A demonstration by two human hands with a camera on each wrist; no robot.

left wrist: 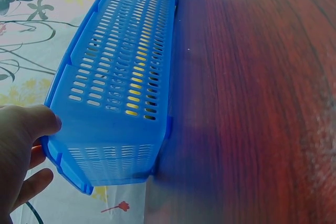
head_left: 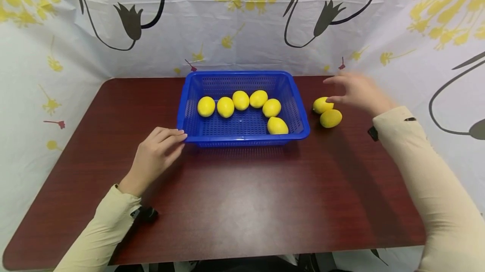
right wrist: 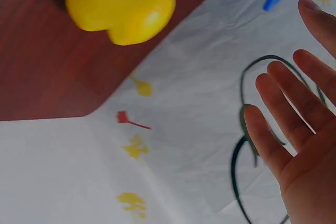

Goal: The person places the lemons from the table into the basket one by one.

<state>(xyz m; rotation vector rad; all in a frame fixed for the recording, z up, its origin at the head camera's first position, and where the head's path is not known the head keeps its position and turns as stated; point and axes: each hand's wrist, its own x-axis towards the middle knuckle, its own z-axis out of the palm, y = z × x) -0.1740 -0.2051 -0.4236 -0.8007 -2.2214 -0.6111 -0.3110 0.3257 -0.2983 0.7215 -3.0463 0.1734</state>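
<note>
A blue plastic basket (head_left: 242, 138) with slotted walls stands on the table, and several yellow lemons (head_left: 240, 100) lie inside it. At its near left corner my left hand (head_left: 155, 154) pinches the rim. The left wrist view shows the thumb (left wrist: 44, 120) on the outer wall and the fingers behind the rim. Two more lemons (head_left: 331, 118) sit close together on the table right of the basket. Over the farther one hovers my right hand (head_left: 358, 91), its fingers spread and holding nothing. In the right wrist view its palm (right wrist: 310, 177) is bare.
The dark red wooden table (head_left: 242, 204) has rounded corners. A white cloth (head_left: 242, 40) printed with yellow and grey flowers hangs behind it and at the sides. A wrist camera (head_left: 147, 214) sits below the left sleeve.
</note>
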